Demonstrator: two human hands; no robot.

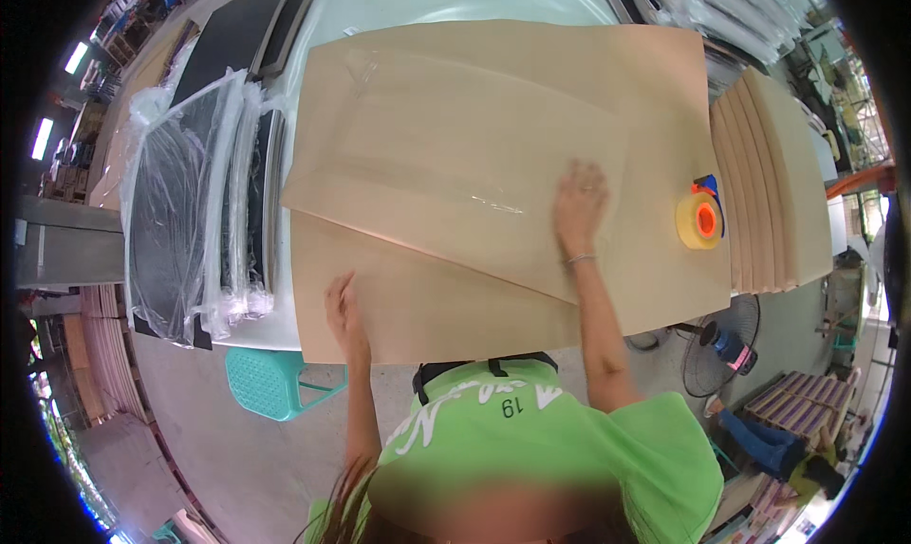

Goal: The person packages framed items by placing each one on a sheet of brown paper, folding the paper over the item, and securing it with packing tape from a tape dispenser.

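Note:
A large brown sheet of cardboard or stiff paper (427, 307) covers the middle of the table. On top of it lies a second brown layer (455, 136), its near edge slanting down to the right; I cannot tell whether it is a folded flap or a separate sheet. My right hand (581, 212) rests on this upper layer, fingers stretched forward and palm down. A shiny strip of clear tape (498, 204) shows to its left. My left hand (347, 318) is over the near left part of the lower sheet, edge-on, with fingers extended and nothing visible in it.
A tape dispenser (700, 220) with a yellow roll lies at the sheet's right. Beyond it stand stacked brown cardboard packs (759, 184). Plastic-wrapped dark panels (180, 202) line the left. A teal stool (266, 383) and a fan (721, 345) stand below; a person (788, 454) is at lower right.

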